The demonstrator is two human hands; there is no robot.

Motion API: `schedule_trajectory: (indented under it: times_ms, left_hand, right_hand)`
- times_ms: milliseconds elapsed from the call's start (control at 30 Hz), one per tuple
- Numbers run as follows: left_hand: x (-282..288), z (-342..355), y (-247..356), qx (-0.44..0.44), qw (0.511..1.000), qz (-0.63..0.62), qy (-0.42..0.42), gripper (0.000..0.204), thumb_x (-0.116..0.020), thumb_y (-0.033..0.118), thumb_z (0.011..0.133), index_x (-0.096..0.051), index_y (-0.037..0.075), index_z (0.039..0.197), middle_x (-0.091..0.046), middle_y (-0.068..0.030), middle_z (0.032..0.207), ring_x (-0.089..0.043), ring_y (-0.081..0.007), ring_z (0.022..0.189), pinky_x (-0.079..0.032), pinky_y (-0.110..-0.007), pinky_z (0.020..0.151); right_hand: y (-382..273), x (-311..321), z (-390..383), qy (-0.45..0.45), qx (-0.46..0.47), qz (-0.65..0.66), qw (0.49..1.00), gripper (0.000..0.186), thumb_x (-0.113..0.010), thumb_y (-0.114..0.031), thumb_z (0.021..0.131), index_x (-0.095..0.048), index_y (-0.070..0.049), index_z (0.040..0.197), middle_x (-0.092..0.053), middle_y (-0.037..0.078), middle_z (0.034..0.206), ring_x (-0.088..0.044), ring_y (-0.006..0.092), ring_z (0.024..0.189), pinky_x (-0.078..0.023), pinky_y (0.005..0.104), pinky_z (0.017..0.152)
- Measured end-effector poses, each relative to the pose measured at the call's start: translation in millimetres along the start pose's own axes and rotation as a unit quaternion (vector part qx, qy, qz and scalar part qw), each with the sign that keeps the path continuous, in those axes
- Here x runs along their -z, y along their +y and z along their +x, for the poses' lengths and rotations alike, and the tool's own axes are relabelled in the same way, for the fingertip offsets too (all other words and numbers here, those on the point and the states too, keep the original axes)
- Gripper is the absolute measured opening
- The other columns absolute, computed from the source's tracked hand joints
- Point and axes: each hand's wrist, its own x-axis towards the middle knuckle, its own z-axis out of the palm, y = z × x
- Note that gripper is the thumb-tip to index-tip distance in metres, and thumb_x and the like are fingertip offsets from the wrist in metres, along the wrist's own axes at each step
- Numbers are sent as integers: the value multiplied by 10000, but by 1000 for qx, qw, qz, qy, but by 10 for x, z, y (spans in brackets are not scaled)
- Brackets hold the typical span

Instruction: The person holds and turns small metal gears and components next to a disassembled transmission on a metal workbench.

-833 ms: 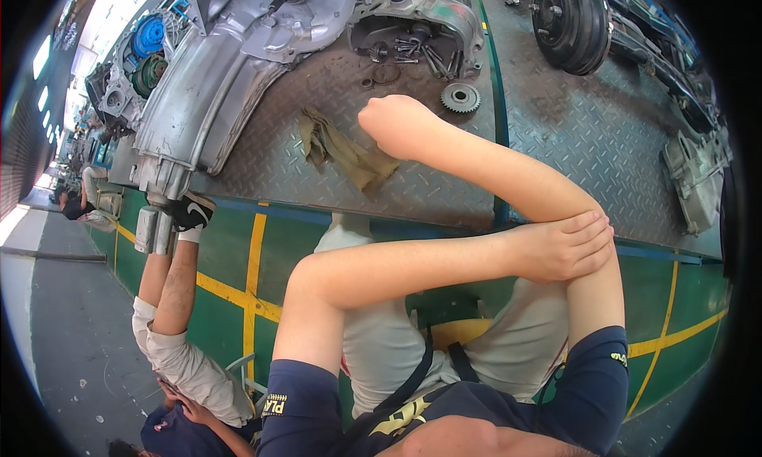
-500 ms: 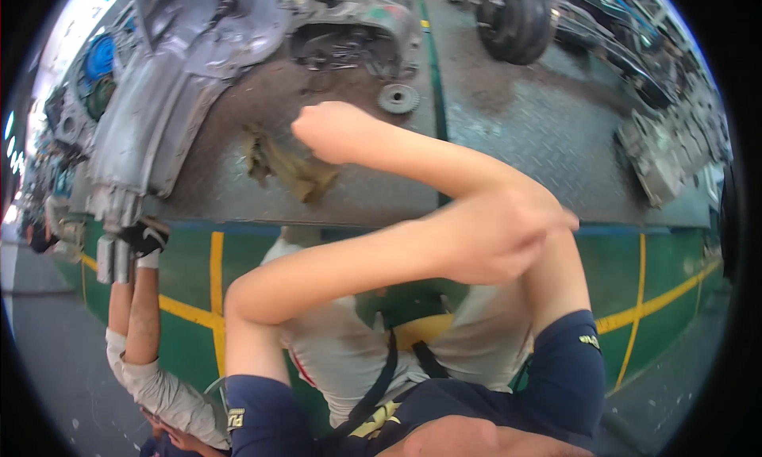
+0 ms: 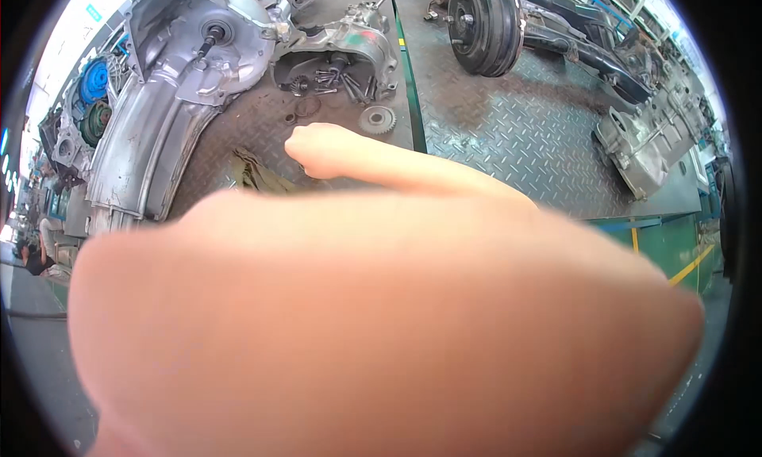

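Observation:
My right hand [image 3: 321, 150] is closed in a fist above the metal bench, with nothing showing in it. Its forearm reaches in from the right. Very close to the camera, a large blurred hand or forearm fills the lower picture. It appears to be my left hand [image 3: 381, 322], its fingers smeared beyond reading. A crumpled olive cloth [image 3: 258, 174] lies left of my right fist, partly covered. A flat metal gear [image 3: 377, 120] rests beyond the fist. Behind it stands an open gearbox housing [image 3: 373, 40] with several bolts [image 3: 337, 78] inside.
A large grey gearbox casing [image 3: 151, 132] with a shaft in its bell end stands at left. A black brake drum [image 3: 484, 28] on an axle is at back right. Another metal casing [image 3: 651, 147] sits at the bench's right edge. A green floor [image 3: 683, 247] shows below.
My left hand has left my right forearm and come up close to the camera. My right fist stays over the bench. The view has shifted slightly; the person at lower left is hidden.

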Motion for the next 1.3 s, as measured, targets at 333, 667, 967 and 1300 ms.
schedule_trajectory:
  times_ms: [333,667,967,1300]
  left_hand:
    - [-14,-518,-224,65,997,-14,44,320,-501,127,930,-663,-72,1121,-689,-218,1112,-659,-327,1073,-509,-400,943]
    - [3,-498,-177,63,996,-13,54,314,-505,122,917,-663,-75,1103,-690,-221,1094,-661,-332,1050,-513,-404,930]
    - [-309,-617,-139,70,997,-34,10,308,-508,118,905,-663,-77,1086,-690,-225,1078,-664,-337,1029,-516,-407,917]
    - [-418,-743,-134,86,994,-57,-19,301,-512,113,892,-662,-79,1068,-690,-228,1061,-666,-343,1006,-520,-411,903]
  right_hand:
    - [4,-173,148,29,32,26,999,80,-642,-33,736,-708,4,763,-694,242,829,-691,420,821,-555,486,705]
    - [19,-209,170,20,10,16,1000,97,-655,-69,781,-715,-12,831,-704,220,838,-692,414,823,-553,487,719]
    - [46,-259,147,51,29,21,998,129,-658,-42,740,-718,17,838,-707,232,900,-703,401,865,-570,463,744]
    - [92,-279,143,38,26,26,999,103,-672,-34,737,-707,21,817,-700,237,898,-703,395,870,-569,455,744]
